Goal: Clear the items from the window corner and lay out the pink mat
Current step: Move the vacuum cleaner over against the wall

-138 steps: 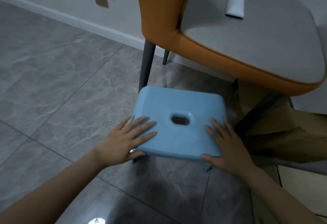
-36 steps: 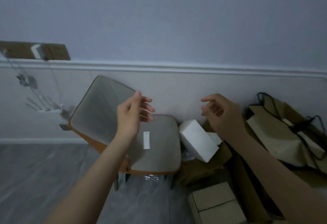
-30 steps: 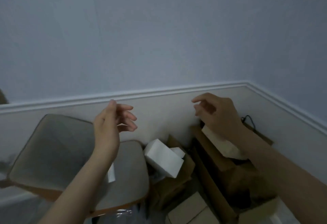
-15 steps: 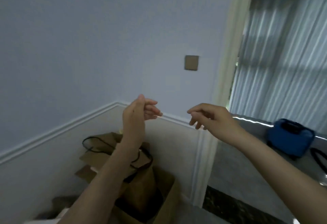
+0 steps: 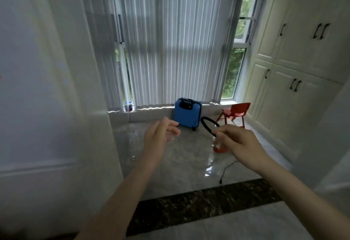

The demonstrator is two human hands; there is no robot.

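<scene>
- Both hands raised, holding nothing: left hand (image 5: 161, 135) loosely open, right hand (image 5: 236, 141) with relaxed, part-curled fingers.
- Beyond the right hand: black ring-shaped hoop (image 5: 208, 125) and a small red object (image 5: 218, 148), both partly hidden behind it; identity unclear.
- Farther, between the hands: upright blue hard-shell suitcase (image 5: 187, 113), marginally nearer the left hand.
- Beyond the right hand: red plastic child's chair (image 5: 235, 112).
- Pink mat: not in view.

You see a dim room lit through the window blinds (image 5: 170, 50); the floor (image 5: 189, 160) glares, and edges bend and blur.
</scene>
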